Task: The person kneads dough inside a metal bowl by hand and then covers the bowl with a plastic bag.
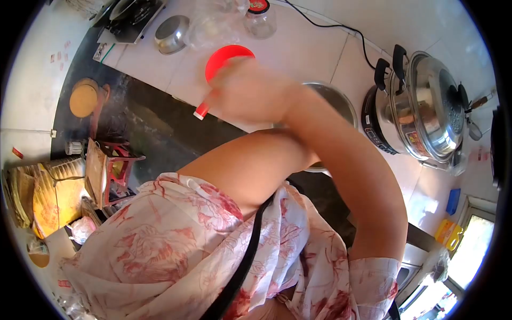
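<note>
Smeared by motion, my right hand (245, 90) is closed around a red stick-like thing with a white tip (201, 110). The rest of that thing is hidden in the hand, so its kind cannot be told. Just beyond the fingers is a round red bowl-like thing (228, 53); whether it joins the red stick cannot be made out. My left forearm (250, 160) runs under my right arm, and the left hand is hidden there. A steel basin (348, 103) lies partly covered behind my right forearm, close to where the left arm ends.
On the tiled counter (304, 50) are a small metal bowl (172, 34), a plastic bag (216, 24) and a red-lidded glass jar (260, 21). A large steel steamer pot (426, 106) stands right. A red stool (120, 170) and cardboard (58, 197) are at left.
</note>
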Available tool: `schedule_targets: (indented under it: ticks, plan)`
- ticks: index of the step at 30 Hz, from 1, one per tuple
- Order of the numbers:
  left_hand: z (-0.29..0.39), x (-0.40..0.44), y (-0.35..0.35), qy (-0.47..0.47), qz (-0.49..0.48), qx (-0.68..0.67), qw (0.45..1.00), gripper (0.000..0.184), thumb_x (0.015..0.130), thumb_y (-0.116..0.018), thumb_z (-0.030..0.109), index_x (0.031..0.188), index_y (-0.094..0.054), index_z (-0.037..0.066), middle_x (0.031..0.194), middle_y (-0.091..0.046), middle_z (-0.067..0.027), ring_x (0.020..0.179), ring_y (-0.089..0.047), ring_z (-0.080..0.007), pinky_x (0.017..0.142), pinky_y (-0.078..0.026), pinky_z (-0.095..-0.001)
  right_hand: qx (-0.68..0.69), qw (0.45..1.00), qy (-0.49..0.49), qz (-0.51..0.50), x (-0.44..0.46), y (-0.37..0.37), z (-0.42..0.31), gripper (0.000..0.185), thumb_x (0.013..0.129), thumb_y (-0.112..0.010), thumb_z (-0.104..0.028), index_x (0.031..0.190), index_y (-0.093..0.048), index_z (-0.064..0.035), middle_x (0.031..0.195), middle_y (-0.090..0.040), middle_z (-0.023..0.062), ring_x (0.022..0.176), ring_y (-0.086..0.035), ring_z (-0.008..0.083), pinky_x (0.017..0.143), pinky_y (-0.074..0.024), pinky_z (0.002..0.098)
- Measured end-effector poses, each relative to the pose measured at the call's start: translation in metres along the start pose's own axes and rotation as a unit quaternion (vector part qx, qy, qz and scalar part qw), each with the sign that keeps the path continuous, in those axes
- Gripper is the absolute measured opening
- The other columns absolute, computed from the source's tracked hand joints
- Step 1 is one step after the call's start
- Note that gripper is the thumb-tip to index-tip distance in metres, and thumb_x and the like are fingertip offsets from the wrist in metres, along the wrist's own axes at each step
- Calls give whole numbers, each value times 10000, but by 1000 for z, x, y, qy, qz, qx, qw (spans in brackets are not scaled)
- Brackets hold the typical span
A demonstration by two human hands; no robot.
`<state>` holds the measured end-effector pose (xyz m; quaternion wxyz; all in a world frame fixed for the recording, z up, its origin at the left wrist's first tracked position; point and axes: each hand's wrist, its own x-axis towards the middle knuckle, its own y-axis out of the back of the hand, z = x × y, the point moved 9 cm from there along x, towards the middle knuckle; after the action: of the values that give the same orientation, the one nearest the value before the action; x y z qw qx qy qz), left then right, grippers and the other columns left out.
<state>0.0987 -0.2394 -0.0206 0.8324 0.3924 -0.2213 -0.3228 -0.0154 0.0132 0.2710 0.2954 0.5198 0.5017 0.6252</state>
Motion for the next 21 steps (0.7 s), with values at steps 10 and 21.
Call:
schedule_targets:
  ticks: [10, 21]
  plan:
    - [3, -70, 59, 108, -172, 164, 965, 751, 746, -715, 344, 1401, -357, 260, 1317, -429, -112, 1144, -496, -373, 882, -435, -504, -46, 740, -616, 266, -318, -8, 61, 129, 817, -627, -138, 929, -637, -74, 908, -626, 103, 841, -607, 309, 706, -493, 401]
    - [-110, -114, 29, 447, 19, -433, 783, 626, 824, -700, 374, 1242, -482, -38, 1217, -569, -184, 1096, -563, -263, 880, -466, -344, 72, 500, -790, 347, -393, -131, -20, 461, 819, -651, -189, 1217, -509, -5, 1053, -605, 213, 946, -601, 344, 832, -469, 411]
